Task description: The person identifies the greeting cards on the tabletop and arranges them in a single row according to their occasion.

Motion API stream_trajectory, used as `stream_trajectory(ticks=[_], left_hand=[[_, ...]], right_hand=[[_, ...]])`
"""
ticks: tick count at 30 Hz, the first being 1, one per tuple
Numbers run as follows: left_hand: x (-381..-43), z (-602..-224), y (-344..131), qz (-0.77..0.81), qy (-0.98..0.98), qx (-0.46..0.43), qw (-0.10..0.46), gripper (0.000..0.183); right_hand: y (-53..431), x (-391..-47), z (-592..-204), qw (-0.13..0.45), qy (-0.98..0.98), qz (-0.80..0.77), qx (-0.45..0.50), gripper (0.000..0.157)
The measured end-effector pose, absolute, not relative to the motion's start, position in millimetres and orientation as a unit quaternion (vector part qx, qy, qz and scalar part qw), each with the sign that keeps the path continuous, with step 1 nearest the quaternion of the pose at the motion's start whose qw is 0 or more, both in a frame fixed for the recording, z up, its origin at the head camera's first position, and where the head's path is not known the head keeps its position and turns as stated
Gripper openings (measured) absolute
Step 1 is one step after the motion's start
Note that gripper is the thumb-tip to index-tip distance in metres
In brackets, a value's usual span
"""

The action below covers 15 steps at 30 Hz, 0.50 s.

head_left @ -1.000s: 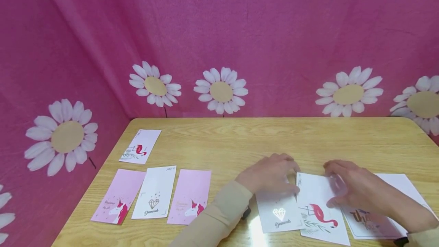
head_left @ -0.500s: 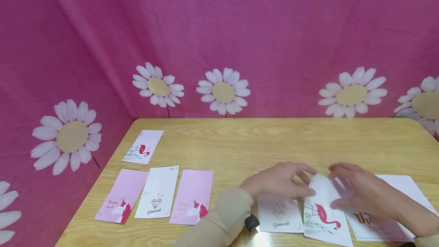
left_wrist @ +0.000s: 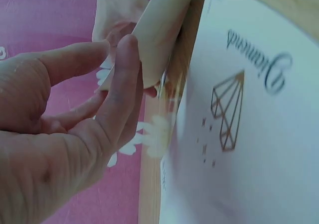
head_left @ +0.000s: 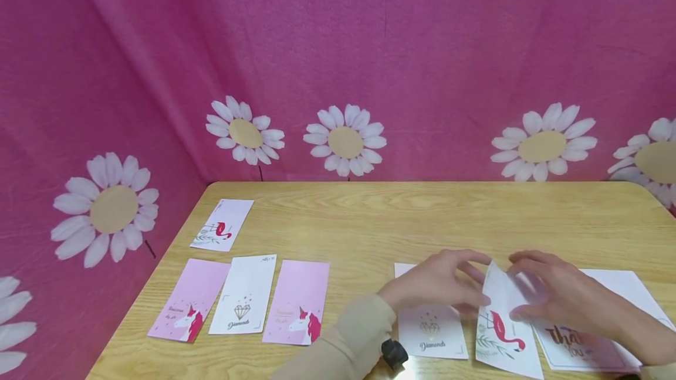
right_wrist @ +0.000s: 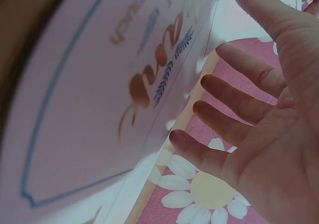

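Observation:
My left hand (head_left: pixel 440 283) pinches the left edge of a white flamingo card (head_left: pixel 499 330) between thumb and fingers, and that edge stands raised and bent off the table. In the left wrist view the left hand (left_wrist: pixel 94 94) holds the lifted card edge (left_wrist: pixel 159 35). My right hand (head_left: pixel 560 295) hovers over the card's right side with fingers loosely spread; whether it touches the card I cannot tell. A white diamonds card (head_left: pixel 433 336) lies under the left forearm's side, partly hidden by the left hand. Beneath the right hand lies a thank-you card (head_left: pixel 575 359).
On the wooden table's left are two pink unicorn cards (head_left: pixel 185 301) with a diamonds card (head_left: pixel 243 295) between them. Another flamingo card (head_left: pixel 223 224) lies behind these. A white sheet (head_left: pixel 615 280) is partly under the right arm. A pink daisy curtain (head_left: pixel 422 75) hangs behind the table.
The left hand has moved right from over the diamonds card to the flamingo card and has taken its left edge, which now rises and bends rightward. The right hand stays nearly where it was.

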<state>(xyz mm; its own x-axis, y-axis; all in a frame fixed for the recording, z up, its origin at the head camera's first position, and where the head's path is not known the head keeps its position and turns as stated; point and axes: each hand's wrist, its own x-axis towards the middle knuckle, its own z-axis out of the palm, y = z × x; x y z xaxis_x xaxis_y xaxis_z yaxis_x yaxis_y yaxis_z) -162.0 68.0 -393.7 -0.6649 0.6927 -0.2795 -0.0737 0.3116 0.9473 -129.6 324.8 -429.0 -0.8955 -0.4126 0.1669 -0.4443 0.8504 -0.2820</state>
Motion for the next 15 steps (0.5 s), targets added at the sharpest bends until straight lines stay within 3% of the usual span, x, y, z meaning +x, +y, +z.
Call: stream_trajectory(ticks=[7,15], left_hand=[[-156,-394,76,0.544,0.746,0.207,0.323,0.07],[-151,-392,81,0.55,0.759,0.19,0.293,0.073]], right_hand=[[325,-129,-430,0.048,-0.961,0.162,0.217,0.062],[328,-127,-429,0.102,-0.955,0.127,0.246,0.062]])
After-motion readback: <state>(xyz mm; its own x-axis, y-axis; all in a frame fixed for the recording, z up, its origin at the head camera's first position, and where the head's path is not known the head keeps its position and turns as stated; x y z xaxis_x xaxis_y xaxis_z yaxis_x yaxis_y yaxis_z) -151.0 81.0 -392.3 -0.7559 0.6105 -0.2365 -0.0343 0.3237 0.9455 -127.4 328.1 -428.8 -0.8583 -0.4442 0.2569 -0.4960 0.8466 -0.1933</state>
